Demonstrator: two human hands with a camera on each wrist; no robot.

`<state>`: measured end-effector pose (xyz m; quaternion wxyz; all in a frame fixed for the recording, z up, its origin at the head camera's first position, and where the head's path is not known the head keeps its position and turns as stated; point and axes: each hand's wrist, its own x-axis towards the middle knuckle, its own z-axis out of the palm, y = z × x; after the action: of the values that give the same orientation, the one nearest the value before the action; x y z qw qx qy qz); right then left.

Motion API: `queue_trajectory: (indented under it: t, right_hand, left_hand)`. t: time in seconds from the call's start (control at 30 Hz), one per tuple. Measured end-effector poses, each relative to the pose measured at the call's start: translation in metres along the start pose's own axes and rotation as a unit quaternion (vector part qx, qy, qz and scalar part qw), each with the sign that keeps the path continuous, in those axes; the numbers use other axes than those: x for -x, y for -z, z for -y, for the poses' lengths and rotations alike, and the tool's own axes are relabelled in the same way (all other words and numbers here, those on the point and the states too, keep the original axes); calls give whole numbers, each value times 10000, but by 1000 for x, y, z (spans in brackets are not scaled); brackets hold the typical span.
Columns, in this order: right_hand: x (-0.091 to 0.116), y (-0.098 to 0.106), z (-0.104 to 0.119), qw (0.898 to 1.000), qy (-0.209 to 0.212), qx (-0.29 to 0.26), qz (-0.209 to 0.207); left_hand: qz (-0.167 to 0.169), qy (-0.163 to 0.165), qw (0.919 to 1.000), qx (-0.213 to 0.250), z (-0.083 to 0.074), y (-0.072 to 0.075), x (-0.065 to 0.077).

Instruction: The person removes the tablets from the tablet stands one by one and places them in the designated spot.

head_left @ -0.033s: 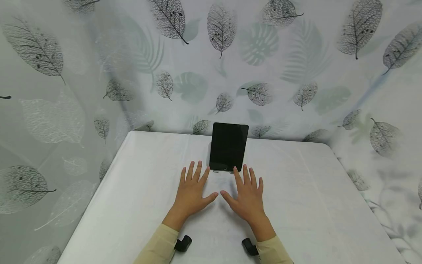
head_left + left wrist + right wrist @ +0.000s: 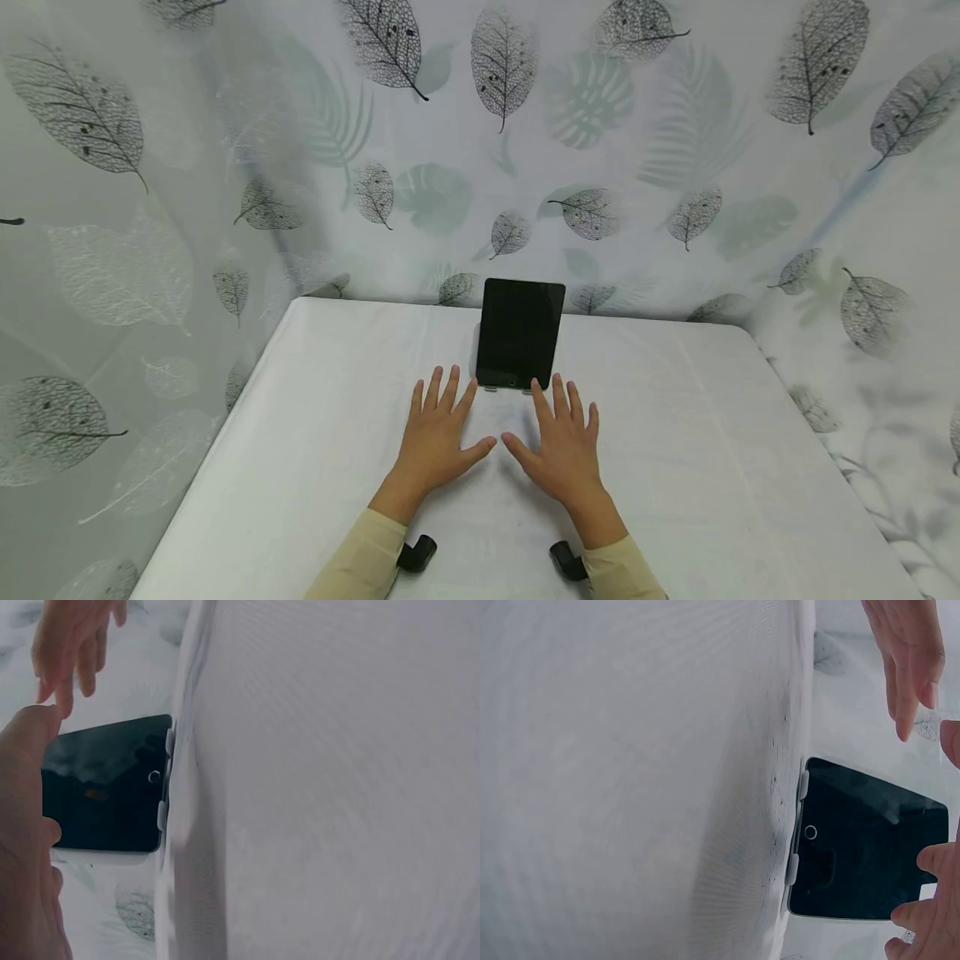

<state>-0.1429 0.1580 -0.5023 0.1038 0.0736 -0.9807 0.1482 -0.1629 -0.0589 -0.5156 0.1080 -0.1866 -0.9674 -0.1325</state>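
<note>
A black tablet (image 2: 521, 333) with a dark screen leans upright on a stand at the far side of the table. Two small light clips of the stand hold its lower edge, and a round home button (image 2: 154, 777) shows in the left wrist view. My left hand (image 2: 435, 442) is spread palm down over the table, just short of the tablet's lower left corner. Mirrored on the other side, my right hand (image 2: 562, 450) has its fingers spread too, the index fingertip overlapping the tablet's lower right corner in the head view. The thumbs point at each other with a small gap. Neither hand holds anything.
A white cloth covers the table (image 2: 712, 467). Behind and on both sides hangs a pale curtain (image 2: 450, 183) printed with leaves. Black wrist-worn devices (image 2: 417, 553) sit by the cuffs of the beige sleeves (image 2: 360, 554).
</note>
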Motion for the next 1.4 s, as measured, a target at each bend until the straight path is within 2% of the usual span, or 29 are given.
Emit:
queue_trajectory:
  t: [0.1,0.37,0.43,0.53,0.6,0.73,0.8,0.97,1.03,1.17,1.23,1.33,1.4]
  right_hand:
    - [-1,0,0,10000,27,-3,-73]
    - [-2,-3,-2,9984,34,-226,-525]
    - [-3,-2,-2,9970,8,-420,-650]
    - [-7,-1,-3,9928,19,-769,-921]
    - [-11,-1,-5,9891,26,-993,-1086]
    - [-23,-3,-9,9783,-37,-1618,-1297]
    - [-29,-3,-10,9703,-126,-1984,-1375]
    - [-45,-3,-13,9473,-266,-2727,-1658]
    - [-51,-5,-15,9397,-303,-2915,-1760]
    - [-59,-12,-19,9263,-514,-3219,-1888]
    - [-63,-17,-21,9184,-667,-3390,-1928]
    - [-65,-25,-24,9063,-1011,-3629,-1917]
    - [-65,-29,-26,8973,-1230,-3774,-1929]
  left_hand:
    - [-30,3,9999,124,-1,0,-2]
    - [5,203,9953,942,-2,3,-8]
    - [-136,239,9922,1219,-2,4,-11]
    - [-436,324,9810,1862,-1,6,-18]
    - [-584,451,9695,2339,0,6,-23]
    - [-860,739,9397,3228,2,5,-33]
    - [-1010,835,9249,3570,2,4,-39]
    - [-1270,899,8938,4206,1,0,-53]
    - [-1362,909,8779,4499,0,-2,-58]
    - [-1582,961,8368,5153,-3,-12,-68]
    - [-1683,1015,8197,5380,-4,-19,-72]
    - [-1752,1158,8035,5570,-8,-25,-77]
    - [-1730,1253,7989,5622,-12,-29,-78]
